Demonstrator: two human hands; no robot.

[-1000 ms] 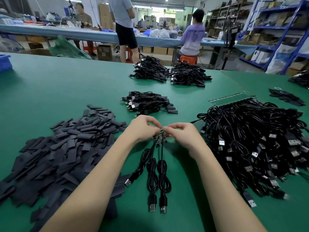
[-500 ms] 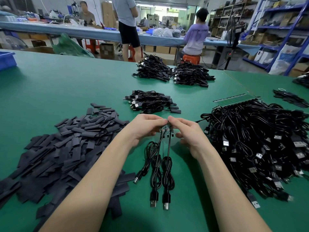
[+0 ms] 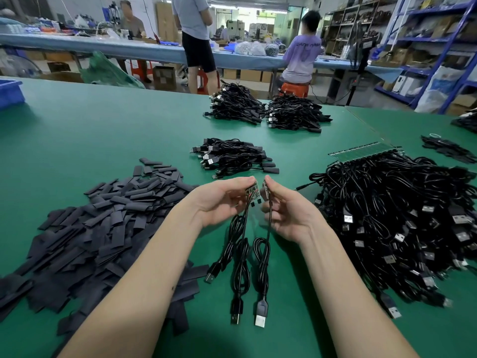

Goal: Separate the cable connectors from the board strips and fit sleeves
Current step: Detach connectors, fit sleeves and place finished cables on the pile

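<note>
Green matting covers the table, and its near stretch is crowded: a heap of flat black sleeves on the left, a big tangle of black USB cables on the right. Between them the left hand pinches a small board piece with two cables hanging from it, and the right hand pinches a second board piece with one cable; a narrow gap parts the two pieces. Beyond lies a small bundle of cables, a green board strip to its right, then two more bundles near the far edge. The left half of the matting is bare. Past the table, people stand and sit at a blue workbench, with blue shelving on the right.
</note>
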